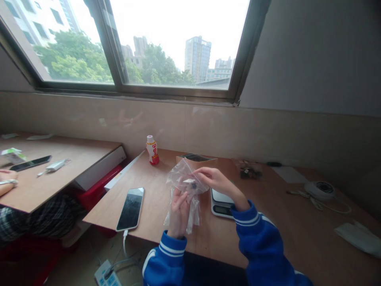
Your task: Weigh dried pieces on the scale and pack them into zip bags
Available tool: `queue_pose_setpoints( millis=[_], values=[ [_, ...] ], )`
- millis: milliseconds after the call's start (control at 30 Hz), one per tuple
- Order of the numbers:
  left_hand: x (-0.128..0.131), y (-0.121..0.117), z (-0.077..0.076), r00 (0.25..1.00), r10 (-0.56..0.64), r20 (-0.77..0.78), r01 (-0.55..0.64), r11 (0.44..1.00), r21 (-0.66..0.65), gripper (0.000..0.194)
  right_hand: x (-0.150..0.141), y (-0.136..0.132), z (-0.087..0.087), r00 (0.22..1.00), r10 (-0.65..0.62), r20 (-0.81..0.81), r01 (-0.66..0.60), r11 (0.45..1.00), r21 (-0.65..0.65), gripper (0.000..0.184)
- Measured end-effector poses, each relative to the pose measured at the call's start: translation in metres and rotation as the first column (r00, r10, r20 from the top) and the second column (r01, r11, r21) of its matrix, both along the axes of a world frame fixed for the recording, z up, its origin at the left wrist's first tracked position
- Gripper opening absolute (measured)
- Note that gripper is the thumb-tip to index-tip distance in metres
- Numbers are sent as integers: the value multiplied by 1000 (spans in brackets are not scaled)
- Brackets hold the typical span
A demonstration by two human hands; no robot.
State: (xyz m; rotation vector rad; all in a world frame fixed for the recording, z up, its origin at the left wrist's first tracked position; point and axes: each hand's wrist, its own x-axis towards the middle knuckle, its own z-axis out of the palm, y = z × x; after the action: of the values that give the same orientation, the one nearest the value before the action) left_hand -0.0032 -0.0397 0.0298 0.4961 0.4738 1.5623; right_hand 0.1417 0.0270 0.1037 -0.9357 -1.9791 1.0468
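A crumpled clear plastic bag (185,186) is held up above the front of the wooden table (268,214). My left hand (178,214) grips the bag from below, fingers closed on the film. My right hand (216,180) pinches the bag's upper edge, where a small dark item and a white label show through the plastic. Both arms wear blue sleeves with white stripes. A small digital scale (222,202) lies on the table just under my right wrist.
A phone (131,208) on a charging cable lies at the table's left front. A small drink bottle (152,150) and a brown box (196,159) stand behind the bag. Cables, a round white device (320,190) and a white cloth (358,236) lie right. Another person's hand (7,180) rests on the left table.
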Motion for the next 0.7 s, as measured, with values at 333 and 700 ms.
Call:
queue_pose_setpoints(
  millis=[333,700],
  values=[
    [7,2,-2,989,65,-132,-69,997,-29,53,4,2,-15,986,99,133,-103,994,24,35],
    [-9,1,-21,987,95,-131,-114,982,-152,41,6,29,12,962,-140,-236,167,981,97,39]
  ],
)
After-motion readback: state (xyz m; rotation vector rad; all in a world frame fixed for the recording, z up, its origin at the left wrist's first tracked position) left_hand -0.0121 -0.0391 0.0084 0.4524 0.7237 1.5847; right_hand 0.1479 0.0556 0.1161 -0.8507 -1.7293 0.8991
